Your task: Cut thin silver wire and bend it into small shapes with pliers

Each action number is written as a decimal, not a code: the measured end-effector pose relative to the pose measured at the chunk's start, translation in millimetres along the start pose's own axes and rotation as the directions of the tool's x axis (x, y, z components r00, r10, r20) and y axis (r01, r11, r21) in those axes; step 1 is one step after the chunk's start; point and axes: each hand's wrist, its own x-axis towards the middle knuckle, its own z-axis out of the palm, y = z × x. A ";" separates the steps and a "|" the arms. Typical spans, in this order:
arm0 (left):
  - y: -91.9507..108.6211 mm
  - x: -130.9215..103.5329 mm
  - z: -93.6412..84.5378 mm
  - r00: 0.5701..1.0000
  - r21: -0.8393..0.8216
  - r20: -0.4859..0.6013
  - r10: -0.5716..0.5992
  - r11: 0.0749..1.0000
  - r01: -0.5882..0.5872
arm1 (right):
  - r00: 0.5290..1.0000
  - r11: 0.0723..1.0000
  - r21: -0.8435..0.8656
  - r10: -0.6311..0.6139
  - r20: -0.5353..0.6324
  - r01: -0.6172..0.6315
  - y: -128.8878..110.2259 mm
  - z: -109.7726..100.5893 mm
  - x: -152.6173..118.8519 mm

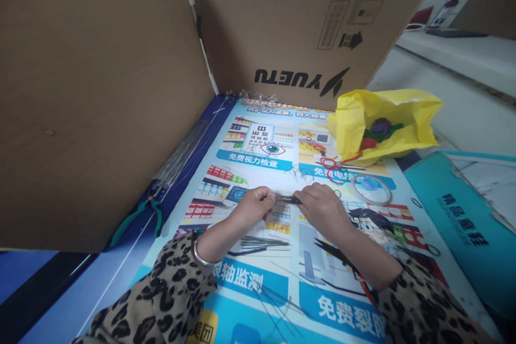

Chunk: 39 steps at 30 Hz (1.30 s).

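Head view, near to far. At 6 o'clock, loose thin wires lie fanned on the printed poster mat. Leopard-print sleeves come in at 7 and 5 o'clock; a silver bangle sits on the left wrist.

A small flat pile of dark wire pieces lies just below the left forearm, on the mat.

Centre of frame: left hand is curled, fingers pinched on the left end of a short bundle of dark wires. Right hand is likewise closed, knuckles up, pinching the right end. The bundle spans the small gap between the two hands, roughly horizontal, just above the mat. Can't tell how many strands.

At 9 o'clock: teal-handled pliers lie along the mat edge against the cardboard wall, with a bundle of long silver wires just beyond them, touching the wall.

At 2 o'clock from the hands: a clear tape roll flat on the mat, red cord just beyond it. Teal fabric bag at 3 o'clock.

Farther at 1 o'clock: open yellow plastic bag with purple, red and green items inside, details unclear. At 12, a cardboard box printed YUETU upside down closes off the back.
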 end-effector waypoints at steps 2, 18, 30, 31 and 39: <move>-1.0 0.3 -0.2 1.000 0.003 0.002 0.006 1.000 -0.006 | 1.000 1.000 -0.003 0.002 0.003 -0.002 -0.6 -0.7 0.2; 2.5 1.9 -9.0 0.987 -0.085 0.152 -0.049 0.994 0.062 | 1.000 0.992 0.123 0.009 0.028 -0.012 4.2 5.6 -0.1; 2.0 3.9 -12.9 0.972 -0.103 0.226 -0.059 0.991 0.084 | 1.000 0.994 0.107 0.000 0.021 -0.002 3.2 4.8 -0.6; 1.7 3.8 -12.4 0.975 -0.102 0.218 -0.053 0.992 0.076 | 1.000 0.995 0.097 0.001 0.022 -0.003 3.1 4.6 -0.8; -1.3 3.7 -10.2 0.986 -0.051 0.164 -0.018 0.998 0.027 | 1.000 0.999 0.045 -0.002 0.017 0.001 2.9 3.8 -1.4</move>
